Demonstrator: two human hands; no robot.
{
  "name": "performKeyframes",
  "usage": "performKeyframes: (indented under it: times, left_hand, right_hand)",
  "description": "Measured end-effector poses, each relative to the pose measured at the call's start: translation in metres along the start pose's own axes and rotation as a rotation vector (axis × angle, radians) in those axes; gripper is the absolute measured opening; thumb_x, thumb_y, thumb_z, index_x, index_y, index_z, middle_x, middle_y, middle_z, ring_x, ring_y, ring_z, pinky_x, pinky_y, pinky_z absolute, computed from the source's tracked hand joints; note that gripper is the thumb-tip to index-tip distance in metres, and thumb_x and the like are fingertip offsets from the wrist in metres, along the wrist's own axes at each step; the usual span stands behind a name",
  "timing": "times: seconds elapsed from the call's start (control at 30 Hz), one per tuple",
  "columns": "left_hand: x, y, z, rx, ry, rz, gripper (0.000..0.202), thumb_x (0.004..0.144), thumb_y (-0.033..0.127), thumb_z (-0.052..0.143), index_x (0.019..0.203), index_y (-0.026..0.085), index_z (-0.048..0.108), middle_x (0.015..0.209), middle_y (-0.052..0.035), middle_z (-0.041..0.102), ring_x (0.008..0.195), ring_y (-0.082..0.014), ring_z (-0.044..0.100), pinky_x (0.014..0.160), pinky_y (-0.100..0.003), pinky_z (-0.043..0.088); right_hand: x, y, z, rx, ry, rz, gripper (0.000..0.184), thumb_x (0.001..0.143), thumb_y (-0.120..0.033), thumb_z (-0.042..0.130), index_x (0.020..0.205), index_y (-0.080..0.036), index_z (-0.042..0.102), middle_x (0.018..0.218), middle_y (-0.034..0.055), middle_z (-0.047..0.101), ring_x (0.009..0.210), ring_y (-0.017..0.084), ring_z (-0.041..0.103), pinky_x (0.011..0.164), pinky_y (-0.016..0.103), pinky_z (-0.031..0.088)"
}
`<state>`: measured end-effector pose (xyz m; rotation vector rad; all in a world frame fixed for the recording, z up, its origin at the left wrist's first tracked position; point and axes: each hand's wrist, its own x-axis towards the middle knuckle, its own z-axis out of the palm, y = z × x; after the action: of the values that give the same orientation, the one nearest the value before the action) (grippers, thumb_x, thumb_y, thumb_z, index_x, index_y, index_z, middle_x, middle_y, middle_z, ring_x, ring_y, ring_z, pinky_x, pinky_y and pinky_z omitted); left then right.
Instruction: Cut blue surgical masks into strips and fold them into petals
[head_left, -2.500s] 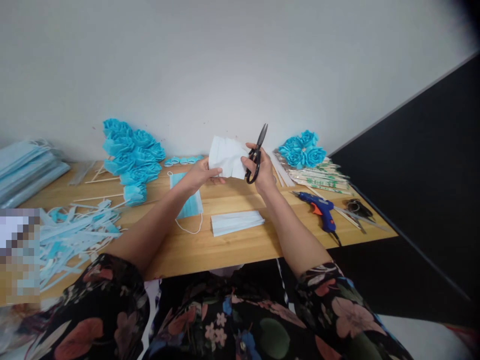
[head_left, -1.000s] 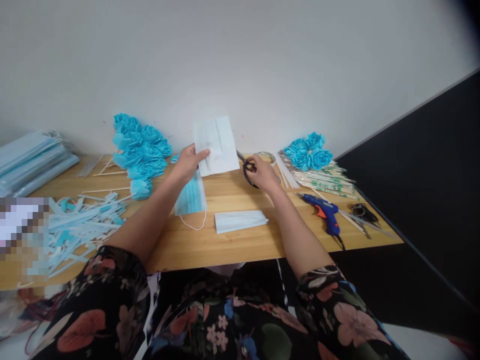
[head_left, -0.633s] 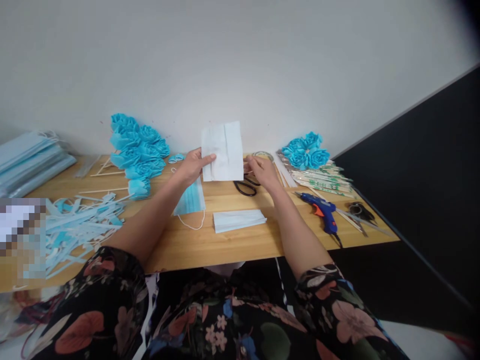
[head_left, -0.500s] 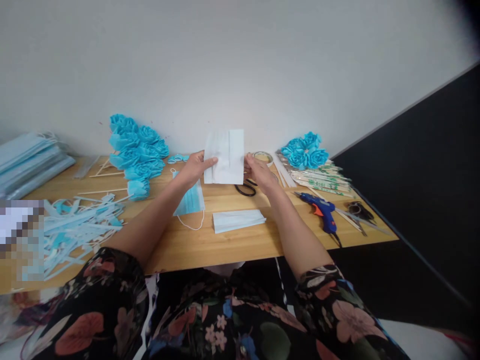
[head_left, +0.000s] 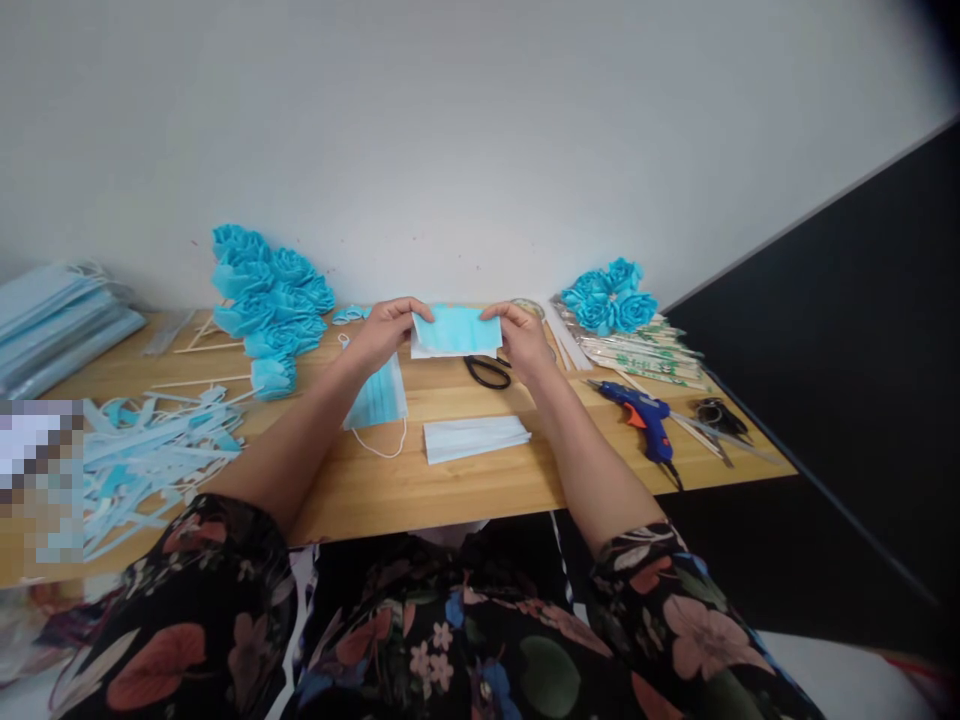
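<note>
Both hands hold a blue and white sheet of face mask fabric (head_left: pixel 457 330) above the table. My left hand (head_left: pixel 390 325) pinches its upper left corner, and my right hand (head_left: pixel 521 330) pinches the upper right one. The blue side of the sheet faces me, with a white layer showing along the lower edge. Beneath lie black-handled scissors (head_left: pixel 487 373), their blades hidden. A whole blue face mask (head_left: pixel 377 393) with ear loops rests below my left forearm. Nearer the table's front edge is a folded white strip of fabric (head_left: pixel 476 440).
Blue fabric roses (head_left: pixel 274 290) stand at the back left, with more roses (head_left: pixel 611 297) at the back right on wrapped sticks (head_left: pixel 645 352). A blue glue gun (head_left: pixel 641 415) lies right. Cut strips (head_left: pixel 157 450) and stacked masks (head_left: pixel 56 315) fill the left.
The sheet was upright with its white side showing; now its blue side shows and it looks shorter. My right hand has gone from beside it to gripping its corner.
</note>
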<state>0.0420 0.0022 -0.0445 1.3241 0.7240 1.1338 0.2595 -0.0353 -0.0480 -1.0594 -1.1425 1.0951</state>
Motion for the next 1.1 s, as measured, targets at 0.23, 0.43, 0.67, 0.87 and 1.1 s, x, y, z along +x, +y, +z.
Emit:
performKeyframes:
  times: [0.23, 0.43, 0.67, 0.87, 1.1]
  left_hand:
    - [0.000, 0.002, 0.000, 0.002, 0.025, 0.049, 0.003, 0.066, 0.017, 0.066, 0.069, 0.018, 0.068, 0.060, 0.0027, 0.058, 0.055, -0.0087, 0.050, 0.055, -0.021, 0.040]
    - [-0.001, 0.003, 0.003, 0.072, 0.045, 0.090, 0.004, 0.067, 0.018, 0.066, 0.069, 0.018, 0.069, 0.059, 0.0031, 0.059, 0.056, -0.0089, 0.050, 0.057, -0.021, 0.041]
    - [0.001, 0.000, -0.002, -0.062, -0.018, 0.018, 0.016, 0.077, 0.029, 0.062, 0.082, 0.016, 0.070, 0.070, -0.0021, 0.064, 0.067, -0.0143, 0.061, 0.065, -0.026, 0.050]
    - [0.003, -0.007, 0.000, 0.086, 0.014, 0.036, 0.042, 0.074, 0.034, 0.079, 0.108, 0.019, 0.061, 0.075, 0.0016, 0.062, 0.067, -0.0125, 0.060, 0.064, -0.024, 0.050]
    - [0.004, -0.006, -0.003, 0.309, -0.041, 0.024, 0.044, 0.072, 0.024, 0.078, 0.114, 0.018, 0.066, 0.066, 0.0043, 0.057, 0.054, -0.0089, 0.051, 0.056, -0.022, 0.044]
  right_hand:
    - [0.001, -0.002, -0.002, 0.209, -0.117, 0.136, 0.047, 0.088, -0.059, 0.056, 0.121, -0.026, 0.062, 0.081, 0.0016, 0.071, 0.072, 0.018, 0.066, 0.068, 0.033, 0.055]
    - [0.001, 0.010, 0.000, 0.171, -0.193, 0.211, 0.050, 0.071, -0.066, 0.076, 0.094, -0.023, 0.069, 0.083, 0.0030, 0.072, 0.074, 0.019, 0.067, 0.072, 0.034, 0.055]
    - [0.001, 0.015, 0.003, -0.090, 0.031, -0.046, 0.047, 0.073, -0.058, 0.076, 0.063, -0.022, 0.048, 0.060, -0.0055, 0.040, 0.056, 0.010, 0.039, 0.055, 0.026, 0.036]
    - [0.001, 0.012, 0.003, -0.397, 0.074, -0.284, 0.049, 0.088, -0.059, 0.058, 0.063, -0.023, 0.036, 0.061, -0.0048, 0.028, 0.059, 0.012, 0.031, 0.055, 0.028, 0.027]
    - [-0.007, -0.002, 0.005, -0.623, 0.259, -0.440, 0.048, 0.096, -0.055, 0.046, 0.064, -0.023, 0.032, 0.059, -0.0038, 0.031, 0.062, 0.014, 0.034, 0.061, 0.030, 0.029]
